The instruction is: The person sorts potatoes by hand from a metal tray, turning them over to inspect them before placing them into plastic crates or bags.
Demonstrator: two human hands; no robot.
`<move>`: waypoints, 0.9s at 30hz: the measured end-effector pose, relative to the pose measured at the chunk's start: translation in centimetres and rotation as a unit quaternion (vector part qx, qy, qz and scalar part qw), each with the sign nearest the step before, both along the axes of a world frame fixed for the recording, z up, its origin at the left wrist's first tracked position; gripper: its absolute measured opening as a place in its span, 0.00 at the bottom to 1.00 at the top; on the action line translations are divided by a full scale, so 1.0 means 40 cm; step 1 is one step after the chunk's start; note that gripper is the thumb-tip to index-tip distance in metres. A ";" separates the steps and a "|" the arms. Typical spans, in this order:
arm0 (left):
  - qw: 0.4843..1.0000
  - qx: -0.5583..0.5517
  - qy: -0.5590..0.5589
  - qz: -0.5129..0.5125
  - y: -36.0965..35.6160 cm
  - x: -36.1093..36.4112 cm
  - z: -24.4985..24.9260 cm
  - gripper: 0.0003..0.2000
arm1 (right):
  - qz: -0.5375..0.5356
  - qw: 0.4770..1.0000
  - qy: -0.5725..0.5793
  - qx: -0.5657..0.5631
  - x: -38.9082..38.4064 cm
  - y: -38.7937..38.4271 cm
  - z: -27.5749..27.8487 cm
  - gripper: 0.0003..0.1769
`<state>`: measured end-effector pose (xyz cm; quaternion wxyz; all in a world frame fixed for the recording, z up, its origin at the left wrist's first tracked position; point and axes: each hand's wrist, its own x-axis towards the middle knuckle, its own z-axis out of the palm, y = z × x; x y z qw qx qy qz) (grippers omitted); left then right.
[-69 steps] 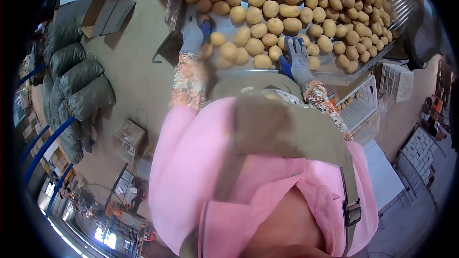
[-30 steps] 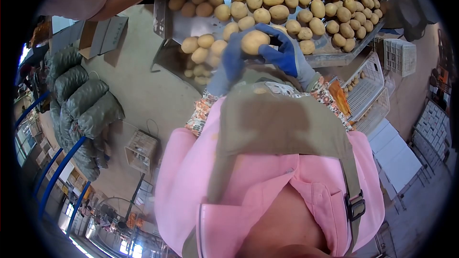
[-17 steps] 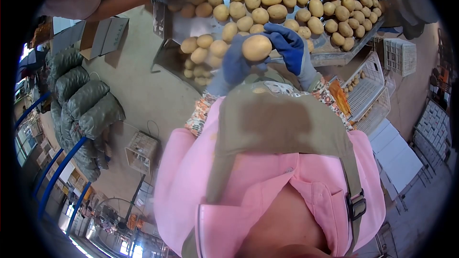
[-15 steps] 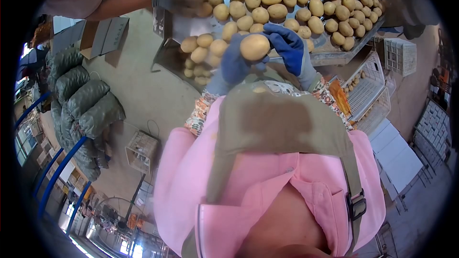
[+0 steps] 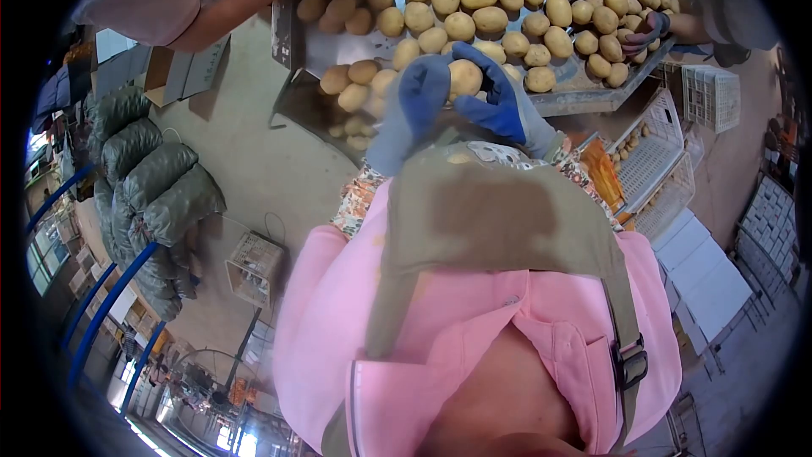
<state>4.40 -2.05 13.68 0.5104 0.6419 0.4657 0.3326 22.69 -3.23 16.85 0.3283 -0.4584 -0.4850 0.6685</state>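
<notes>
Both my hands wear blue and grey gloves and meet in front of my chest at the table's near edge. Between them is a single potato (image 5: pixel 465 79). My right hand (image 5: pixel 501 100) wraps round it, fingers over the top and thumb below. On the potato's other side, my left hand (image 5: pixel 420 95) has its curved fingers against it; their tips are partly hidden. Many loose potatoes (image 5: pixel 485 19) lie on the metal sorting table (image 5: pixel 326 52) just beyond. More potatoes (image 5: pixel 351 98) sit lower down, left of my left hand.
A co-worker's arm (image 5: pixel 245 13) reaches over the table at upper left; another person's gloved hand (image 5: pixel 650 34) touches potatoes at right. Stuffed sacks (image 5: pixel 173 178) and a crate (image 5: pixel 255 269) stand on the left. Plastic crates (image 5: pixel 647 171) are at right.
The potato has moved slightly right and now sits inside my right hand's fingers. The left co-worker's hand has moved up and away, and a gloved hand has appeared at right.
</notes>
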 end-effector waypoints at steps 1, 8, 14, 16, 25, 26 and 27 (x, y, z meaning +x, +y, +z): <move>0.999 -0.032 -0.015 0.008 -0.001 0.000 -0.002 0.32 | -0.005 1.000 0.006 -0.013 -0.002 0.001 0.002 0.40; 0.988 0.150 0.040 0.022 0.006 -0.009 -0.004 0.30 | 0.010 0.999 0.030 0.016 -0.003 -0.001 -0.009 0.39; 0.958 0.265 0.114 0.007 0.005 -0.005 0.002 0.24 | 0.003 0.998 0.044 0.040 -0.002 -0.002 -0.015 0.39; 0.963 0.241 0.124 0.002 0.004 0.002 0.005 0.18 | -0.004 0.998 0.009 0.059 -0.002 -0.003 -0.023 0.42; 0.945 0.163 0.282 -0.011 -0.045 -0.072 -0.134 0.26 | -0.109 0.944 -0.276 0.142 0.127 0.045 -0.108 0.38; 0.944 0.088 0.318 -0.013 -0.056 -0.096 -0.164 0.30 | -0.082 0.910 -0.379 0.149 0.169 0.044 -0.166 0.37; 0.944 0.083 0.320 -0.011 -0.063 -0.112 -0.192 0.30 | -0.078 0.911 -0.377 0.146 0.158 0.033 -0.176 0.37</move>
